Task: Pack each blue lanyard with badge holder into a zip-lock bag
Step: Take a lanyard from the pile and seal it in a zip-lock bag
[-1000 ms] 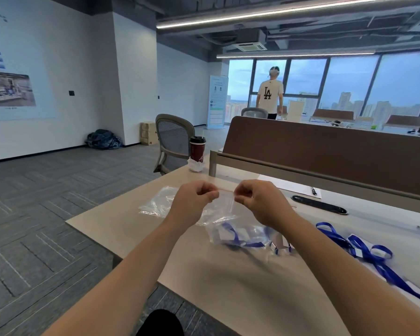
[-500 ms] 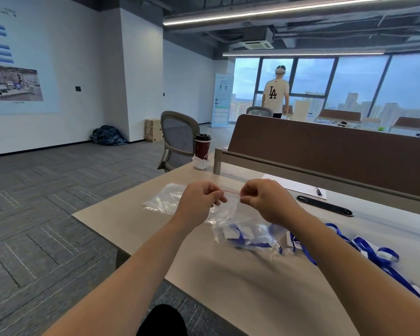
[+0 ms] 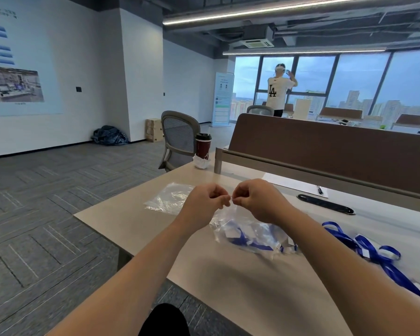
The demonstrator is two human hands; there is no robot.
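Our left hand (image 3: 207, 202) and right hand (image 3: 257, 202), apart a moment ago, now pinch the bag's (image 3: 250, 226) zip strip almost knuckle to knuckle. The blue lanyard (image 3: 243, 240) sits inside it on the tabletop (image 3: 131, 221). We judge the sealing nearly finished.

The room is evenly bright, with cool daylight coming through the windows (image 3: 361, 78) ahead of me and two long light strips (image 3: 277, 8) glowing overhead. My forearms (image 3: 131, 275) throw soft, broad shadows on the pale table (image 3: 121, 219), and the clear bag (image 3: 252, 231) catches small white glints. The wide lens bends walls and ceiling lines near the edges, where the floor (image 3: 34, 238) looks slightly smeared.
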